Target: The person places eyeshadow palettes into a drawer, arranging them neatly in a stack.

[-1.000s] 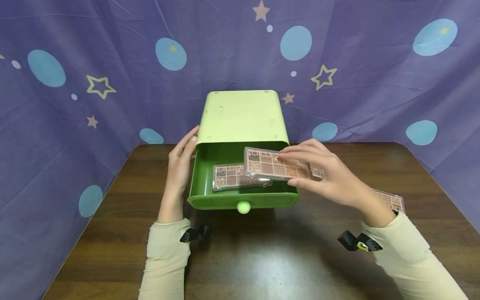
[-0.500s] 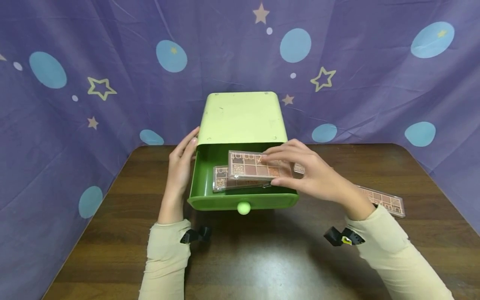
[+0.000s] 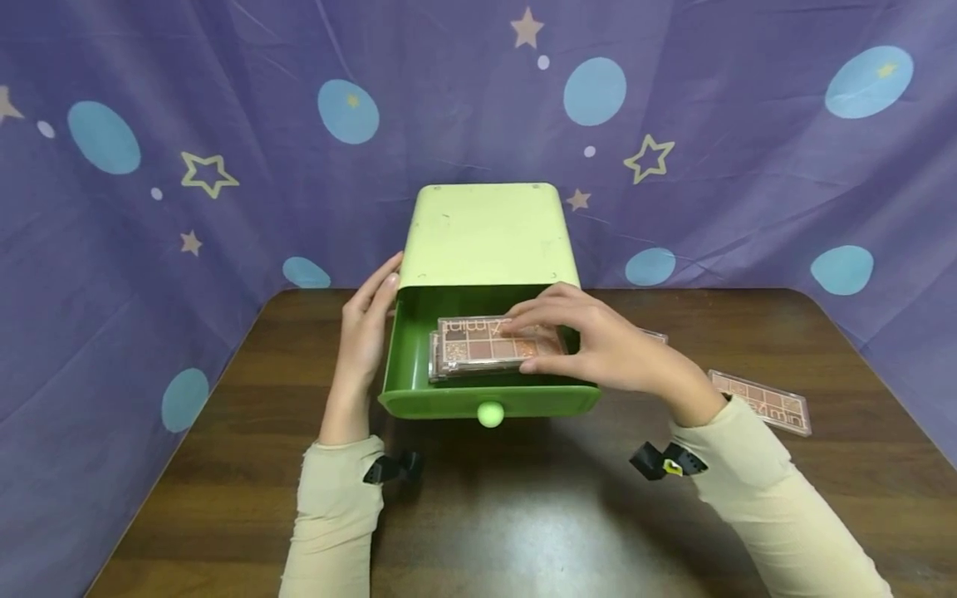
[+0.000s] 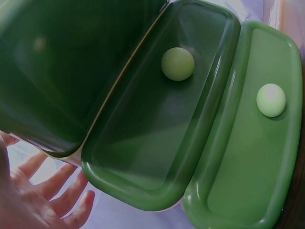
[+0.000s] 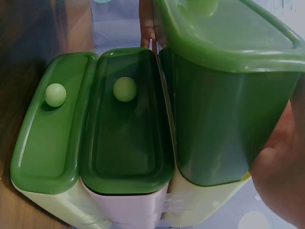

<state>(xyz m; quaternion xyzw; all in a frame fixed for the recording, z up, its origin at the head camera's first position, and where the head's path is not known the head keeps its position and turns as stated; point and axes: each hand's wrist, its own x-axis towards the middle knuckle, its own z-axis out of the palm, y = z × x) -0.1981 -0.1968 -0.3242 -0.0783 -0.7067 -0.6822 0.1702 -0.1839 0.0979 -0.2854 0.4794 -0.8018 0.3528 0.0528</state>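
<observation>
In the head view the top drawer (image 3: 419,404) of a pale green cabinet (image 3: 486,232) is pulled out. My right hand (image 3: 598,340) pinches a clear-cased makeup palette (image 3: 478,345) inside it, over another palette (image 3: 434,365) that lies in the drawer. Whether the two palettes touch, I cannot tell. Against the cabinet's left side rests my left hand (image 3: 362,332), fingers extended; the left wrist view shows this hand (image 4: 47,195) beside the cabinet. Part of my right hand (image 5: 281,167) appears beyond the drawer in the right wrist view.
On the wooden table (image 3: 224,465), a palette (image 3: 763,403) lies to the right, and another (image 3: 655,335) is partly hidden behind my right hand. Two closed drawers (image 5: 128,143) (image 5: 52,138) sit below the top one. A purple curtain (image 3: 463,100) hangs behind.
My right hand has moved left and down with its palette, from above the drawer's right part to over the palette inside. My left hand has stayed at the cabinet's side.
</observation>
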